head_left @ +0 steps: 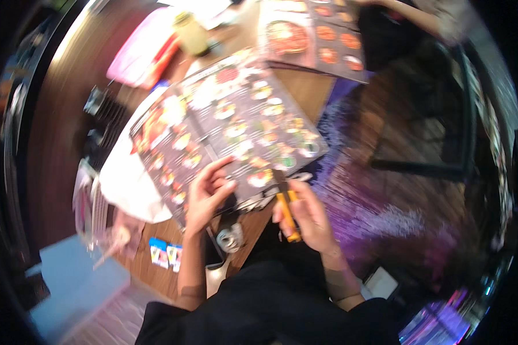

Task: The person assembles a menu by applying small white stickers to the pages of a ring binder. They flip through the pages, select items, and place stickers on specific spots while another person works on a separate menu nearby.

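A large dark menu board [224, 129] printed with rows of food pictures lies tilted across the wooden table in front of me. My left hand [207, 192] is at its near edge, thumb and fingers apart; blur hides whether it touches the board. In my right hand [308, 215] is a yellow-and-black utility knife [289, 214], its dark end pointing away from me toward the board's near right corner. Fingers wrap round its yellow handle. Whether a blade is out cannot be made out. Crumpled pale strips [256, 201] show under the near edge.
Another menu board [313, 37] lies farther off, near another person's arm [411, 17]. A roll of tape [230, 237], a phone [214, 256] and small blue-and-white packets [159, 253] lie near my left forearm. A yellowish bottle [191, 34] stands by a pink bundle [144, 49]. Purple patterned carpet [380, 218] is at right.
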{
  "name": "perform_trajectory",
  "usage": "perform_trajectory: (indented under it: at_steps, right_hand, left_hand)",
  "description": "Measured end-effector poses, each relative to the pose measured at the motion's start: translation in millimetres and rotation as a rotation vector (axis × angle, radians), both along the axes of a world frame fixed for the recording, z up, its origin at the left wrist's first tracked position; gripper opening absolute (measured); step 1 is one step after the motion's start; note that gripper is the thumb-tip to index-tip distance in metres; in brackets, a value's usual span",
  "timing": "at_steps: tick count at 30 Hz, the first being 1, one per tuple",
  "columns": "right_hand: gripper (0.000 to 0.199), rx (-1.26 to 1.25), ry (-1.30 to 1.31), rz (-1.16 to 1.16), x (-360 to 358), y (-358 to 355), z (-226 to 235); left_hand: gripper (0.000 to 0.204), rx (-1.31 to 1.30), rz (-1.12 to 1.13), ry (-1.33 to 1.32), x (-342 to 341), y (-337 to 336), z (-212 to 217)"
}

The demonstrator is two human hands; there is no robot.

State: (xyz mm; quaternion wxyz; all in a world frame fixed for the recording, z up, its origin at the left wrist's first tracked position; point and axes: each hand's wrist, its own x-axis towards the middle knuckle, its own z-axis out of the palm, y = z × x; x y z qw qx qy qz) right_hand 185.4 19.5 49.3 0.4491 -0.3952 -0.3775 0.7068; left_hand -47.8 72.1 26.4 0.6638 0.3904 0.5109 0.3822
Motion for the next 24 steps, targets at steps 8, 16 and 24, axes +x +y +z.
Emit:
perform_trajectory:
  at_steps: [8, 16, 24]
  right_hand:
    - [0.049, 0.712, -0.833, 0.278, 6, 52, 20]
    - [0.052, 0.703, -1.071, 0.381, -16, 64, 19]
    - [0.052, 0.728, -1.134, 0.473, -26, 71, 11]
  left_hand:
    - [0.065, -0.025, 0.097, -0.173, 8, -11, -6]
    - [0.063, -0.112, 0.056, -0.190, -2, -7, -9]
    - [0.061, -0.152, 0.061, -0.177, -8, -8, -13]
